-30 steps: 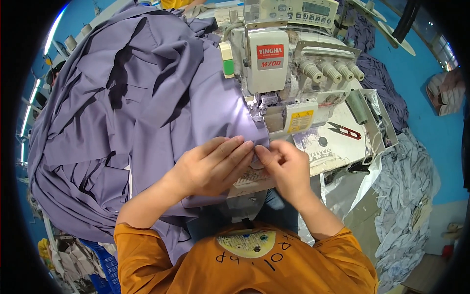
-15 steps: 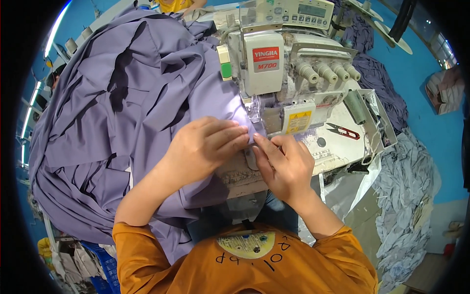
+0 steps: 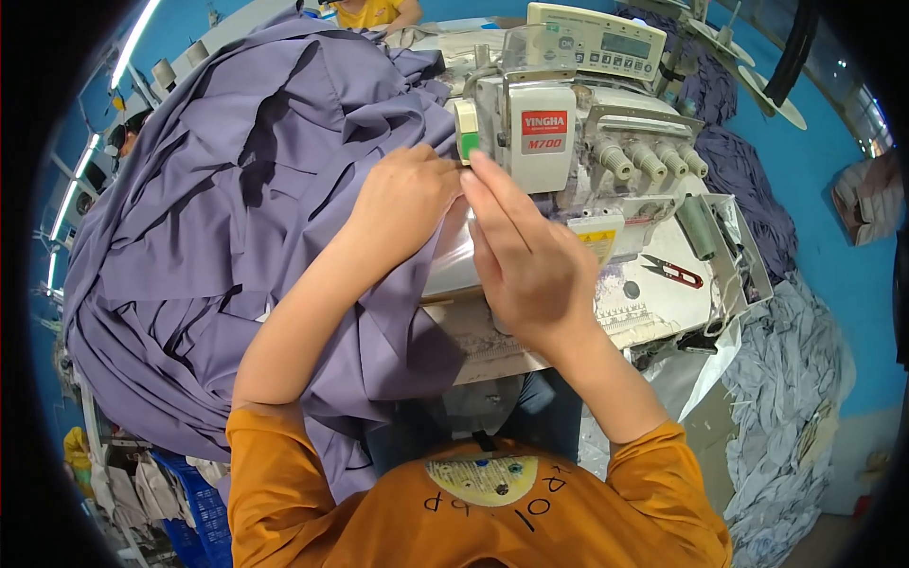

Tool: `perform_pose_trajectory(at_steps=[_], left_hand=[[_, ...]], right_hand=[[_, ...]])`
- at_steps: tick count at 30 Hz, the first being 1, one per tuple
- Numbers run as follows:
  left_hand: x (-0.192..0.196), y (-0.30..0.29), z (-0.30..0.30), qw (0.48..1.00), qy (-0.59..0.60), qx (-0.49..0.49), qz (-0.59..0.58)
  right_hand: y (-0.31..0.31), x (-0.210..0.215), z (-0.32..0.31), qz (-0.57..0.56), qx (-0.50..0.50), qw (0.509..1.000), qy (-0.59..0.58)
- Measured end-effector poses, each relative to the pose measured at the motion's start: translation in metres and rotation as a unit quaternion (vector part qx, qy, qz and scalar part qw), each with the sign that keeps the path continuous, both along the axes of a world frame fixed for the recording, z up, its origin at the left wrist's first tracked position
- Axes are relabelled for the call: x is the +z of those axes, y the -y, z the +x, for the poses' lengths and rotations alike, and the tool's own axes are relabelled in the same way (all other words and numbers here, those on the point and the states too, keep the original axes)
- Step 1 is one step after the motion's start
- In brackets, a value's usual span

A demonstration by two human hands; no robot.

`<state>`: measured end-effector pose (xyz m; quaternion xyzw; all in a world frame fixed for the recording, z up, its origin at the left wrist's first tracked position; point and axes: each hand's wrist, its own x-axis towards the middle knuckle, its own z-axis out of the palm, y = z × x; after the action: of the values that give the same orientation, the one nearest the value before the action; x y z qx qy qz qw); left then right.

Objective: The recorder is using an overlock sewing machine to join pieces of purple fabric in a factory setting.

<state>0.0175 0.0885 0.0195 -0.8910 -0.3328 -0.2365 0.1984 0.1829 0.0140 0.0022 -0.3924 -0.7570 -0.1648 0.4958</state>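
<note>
A big heap of purple fabric covers the left of the sewing table. My left hand is closed on its right-hand edge, knuckles up, beside the green-and-white switch on the machine. Close against it, my right hand has its fingers pressed together at the same edge; what lies under the fingertips is partly hidden. Both hands are raised in front of the white overlock sewing machine. My right hand blocks the view of its needle area. Fabric hangs from the left hand over the table's front edge.
Red-handled thread snips lie on the table right of the machine. A box with a green thread spool stands beside them. Grey-blue fabric is piled at the right. Across the table is a person in yellow.
Both hands have moved up and away from the needle area, taking the fabric edge with them. A shiny plate left of my right hand now shows. The whole view has shifted slightly.
</note>
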Motion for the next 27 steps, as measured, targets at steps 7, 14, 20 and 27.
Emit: perform_pose_trajectory(at_steps=[7, 14, 20, 27], left_hand=[[-0.005, 0.008, -0.011, 0.994, 0.054, 0.087, -0.026], [-0.019, 0.035, -0.062, 0.949, 0.235, 0.212, -0.019], [-0.069, 0.063, -0.117, 0.944, 0.094, 0.24, -0.207], [-0.046, 0.189, -0.097, 0.895, 0.19, -0.118, -0.386]], right_hand=[[0.001, -0.003, -0.004, 0.0, -0.041, 0.999, 0.022], [0.053, -0.042, -0.007, -0.135, 0.125, 0.978, -0.099], [0.069, -0.061, -0.026, -0.207, 0.174, 0.959, -0.081], [0.062, -0.065, -0.061, -0.312, 0.284, 0.893, 0.153]])
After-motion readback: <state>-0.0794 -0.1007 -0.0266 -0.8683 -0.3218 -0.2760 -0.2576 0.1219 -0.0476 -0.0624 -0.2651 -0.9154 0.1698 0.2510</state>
